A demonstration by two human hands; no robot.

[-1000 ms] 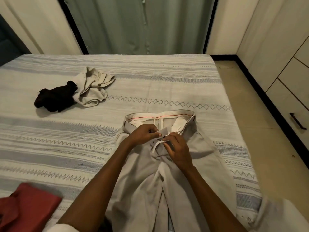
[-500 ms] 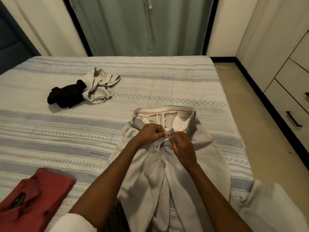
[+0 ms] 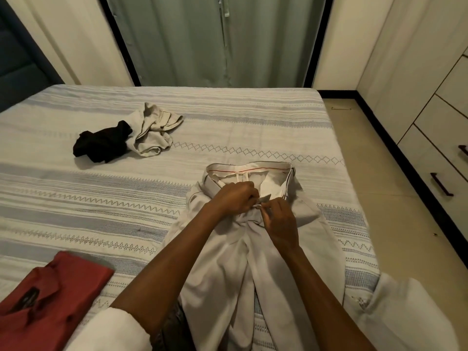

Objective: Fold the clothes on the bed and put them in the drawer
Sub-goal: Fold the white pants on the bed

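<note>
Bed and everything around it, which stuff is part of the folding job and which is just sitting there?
Part of the job:
- grey trousers, gripped at the fly by the left hand and right hand
- beige garment
- black garment
- red shirt
- drawers

Just there:
- curtain
- headboard
- bedspread

no legible text or labels anywhere

Grey-green curtains [image 3: 217,39] are hung behind the bed; a dark, possibly padded panel [image 3: 15,59] is seen far left; tan flooring [image 3: 395,224] is laid rightward
</note>
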